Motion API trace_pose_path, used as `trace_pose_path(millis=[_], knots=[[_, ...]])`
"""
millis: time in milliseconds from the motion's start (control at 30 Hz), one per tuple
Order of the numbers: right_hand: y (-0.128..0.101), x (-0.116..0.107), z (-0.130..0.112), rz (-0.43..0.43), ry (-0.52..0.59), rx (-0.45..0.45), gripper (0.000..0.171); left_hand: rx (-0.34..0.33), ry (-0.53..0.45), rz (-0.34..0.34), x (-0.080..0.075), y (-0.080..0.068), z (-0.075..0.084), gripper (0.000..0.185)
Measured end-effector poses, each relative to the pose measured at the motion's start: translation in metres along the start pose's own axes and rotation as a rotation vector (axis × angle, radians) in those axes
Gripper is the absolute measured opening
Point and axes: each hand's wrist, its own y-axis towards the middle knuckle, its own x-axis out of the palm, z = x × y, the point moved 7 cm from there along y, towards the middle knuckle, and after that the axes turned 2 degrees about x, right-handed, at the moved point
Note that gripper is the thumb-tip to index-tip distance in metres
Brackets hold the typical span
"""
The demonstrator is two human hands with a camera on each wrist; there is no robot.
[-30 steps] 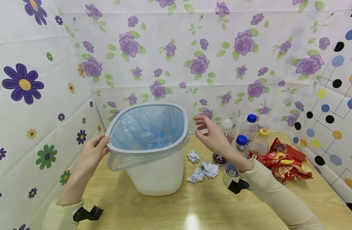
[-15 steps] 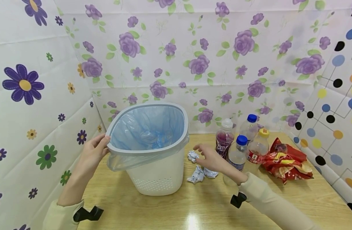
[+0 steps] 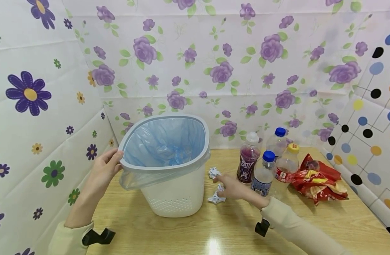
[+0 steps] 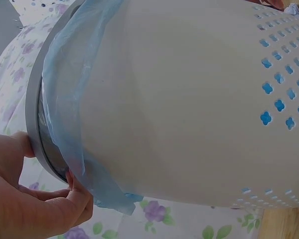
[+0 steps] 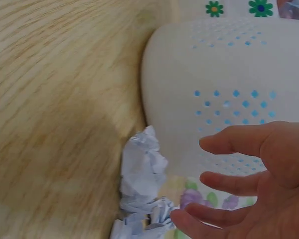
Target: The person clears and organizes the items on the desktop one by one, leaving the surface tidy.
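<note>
My left hand [image 3: 103, 168] pinches the grey rim of a white waste bin [image 3: 174, 203], thumb on top and fingers underneath; the left wrist view shows the left hand [image 4: 40, 204] at the rim. A translucent blue bin liner [image 3: 144, 141] lines the bin and folds over its rim. My right hand [image 3: 234, 187] hovers over crumpled paper balls just right of the bin. One paper ball [image 3: 214, 172] lies farther back, another paper ball [image 3: 216, 198] nearer; a third is hidden by the hand. In the right wrist view, the fingers are spread and loosely bent beside the crumpled paper [image 5: 142, 164].
Behind the right hand stand a purple-drink bottle [image 3: 248, 159], a blue-capped bottle [image 3: 263, 173], another blue-capped bottle [image 3: 276, 141] and a yellow-capped bottle [image 3: 287, 164]. Red snack bags [image 3: 319, 180] lie at the right on the wooden table [image 3: 188, 235]. Patterned cloth walls enclose the table.
My right hand has come down from beside the bin's rim to the paper balls, moving toward me. The left hand keeps its pinch on the rim, and the bin stays put.
</note>
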Motion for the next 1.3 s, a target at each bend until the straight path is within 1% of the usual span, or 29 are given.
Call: trace_pose_path(millis=[133, 300, 467, 533, 600, 800, 1067, 1200, 1300], knots=[[0.001, 0.007, 0.0, -0.021, -0.056, -0.026, 0.045, 0.005, -0.005, -0.003, 0.001, 0.0, 0.0, 0.064], [0.001, 0.014, -0.001, -0.029, -0.128, -0.094, 0.043, -0.001, 0.002, -0.012, 0.002, -0.001, -0.001, 0.064], [-0.002, 0.027, 0.001, -0.091, -0.153, -0.089, 0.046, -0.004, -0.001, -0.012, 0.002, -0.002, -0.003, 0.064], [-0.004, 0.031, 0.001, -0.109, -0.14, -0.073, 0.044, -0.004, -0.005, -0.011, 0.001, -0.002, -0.003, 0.065], [-0.005, 0.032, 0.001, -0.112, -0.14, -0.083, 0.04, -0.001, -0.011, -0.012, 0.001, -0.001, -0.003, 0.064], [-0.007, 0.03, 0.002, -0.097, -0.12, -0.091, 0.03, 0.011, -0.019, -0.012, 0.002, 0.0, -0.001, 0.063], [-0.003, 0.028, 0.008, -0.082, -0.095, -0.084, 0.028, 0.008, -0.009, -0.013, 0.0, 0.0, 0.0, 0.062], [-0.001, 0.02, 0.007, -0.061, -0.119, -0.069, 0.028, 0.016, -0.011, -0.014, 0.0, 0.0, 0.0, 0.062], [0.0, 0.011, 0.006, -0.054, -0.11, -0.036, 0.028, 0.023, -0.018, -0.014, 0.0, 0.0, 0.0, 0.063]])
